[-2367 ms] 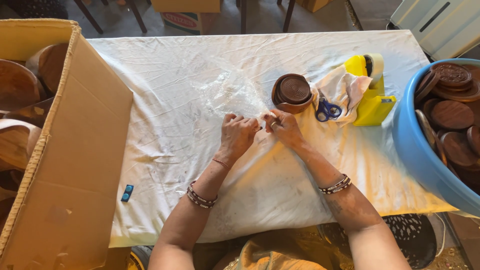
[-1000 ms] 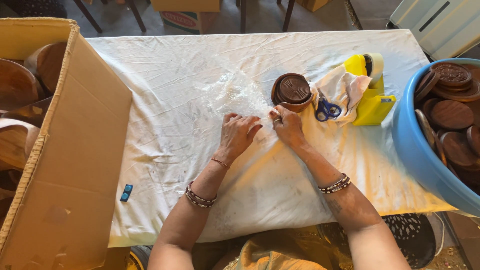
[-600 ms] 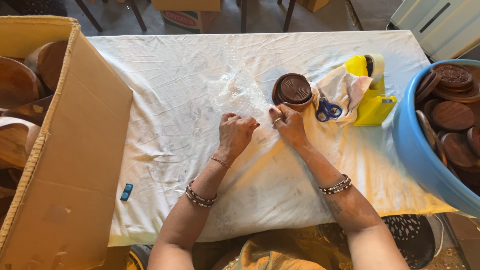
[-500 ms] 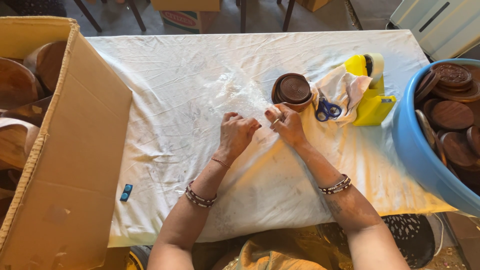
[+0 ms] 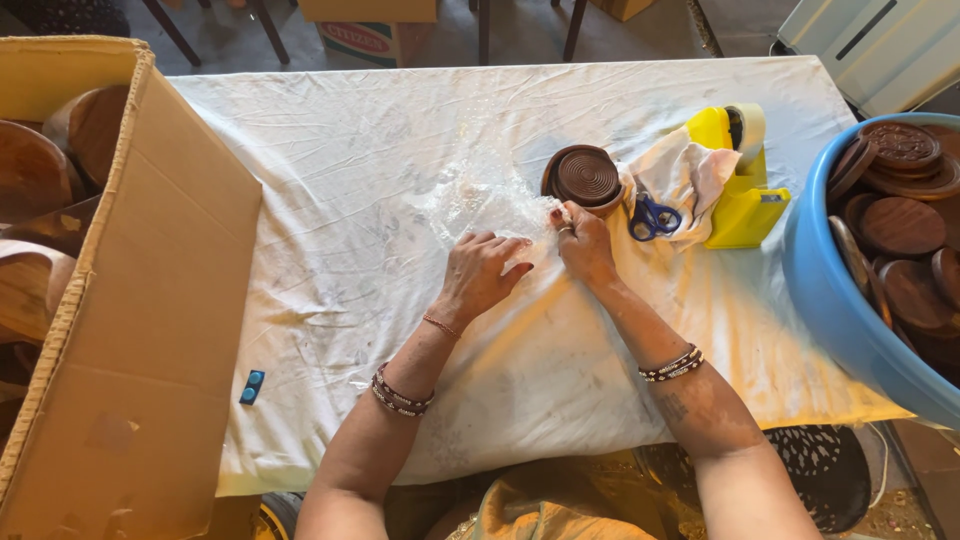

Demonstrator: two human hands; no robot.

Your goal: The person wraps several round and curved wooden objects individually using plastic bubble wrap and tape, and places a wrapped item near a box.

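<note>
A sheet of clear bubble wrap (image 5: 480, 195) lies crumpled on the white cloth of the table (image 5: 330, 170). My left hand (image 5: 480, 275) rests flat on its near edge with fingers spread. My right hand (image 5: 583, 240) pinches the wrap's right edge, just below a round dark wooden coaster stack (image 5: 583, 177) that stands at the wrap's right end.
A large open cardboard box (image 5: 110, 290) with wooden pieces fills the left. A blue tub (image 5: 830, 290) of round wooden discs sits at the right. A yellow tape dispenser (image 5: 735, 190), blue scissors (image 5: 652, 217) and a white rag (image 5: 685, 170) lie beside the coasters. A small blue item (image 5: 251, 386) lies near the front edge.
My right hand has shifted slightly toward the coaster stack while working the wrap's edge. My left hand stays pressed on the wrap.
</note>
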